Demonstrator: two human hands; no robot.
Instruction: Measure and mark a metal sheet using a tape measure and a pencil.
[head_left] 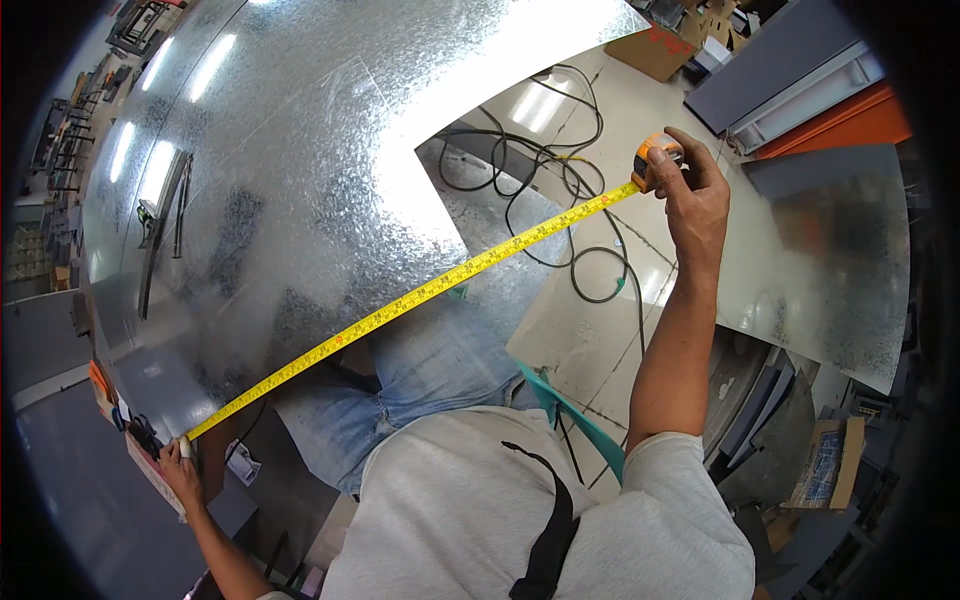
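Note:
A yellow tape measure blade (pixel 400 305) stretches from lower left to upper right, across the near edge of a large galvanized metal sheet (pixel 300 180). My left hand (pixel 182 475) pinches the blade's end at the sheet's near left corner. Its fingertips are small in the picture. Out past the sheet's right edge, my right hand (pixel 690 185) grips the orange and black tape measure case (pixel 655 155), thumb on its near side. The blade runs taut and straight between both hands, and its right part hangs over the floor.
Black cable (pixel 575 160) lies looped on the tiled floor to the right. Long dark metal bars (pixel 165 235) rest on the sheet. Another metal sheet (pixel 830 250) stands at the right, near an orange panel (pixel 840 125). A cardboard box (pixel 650 50) sits at the far right.

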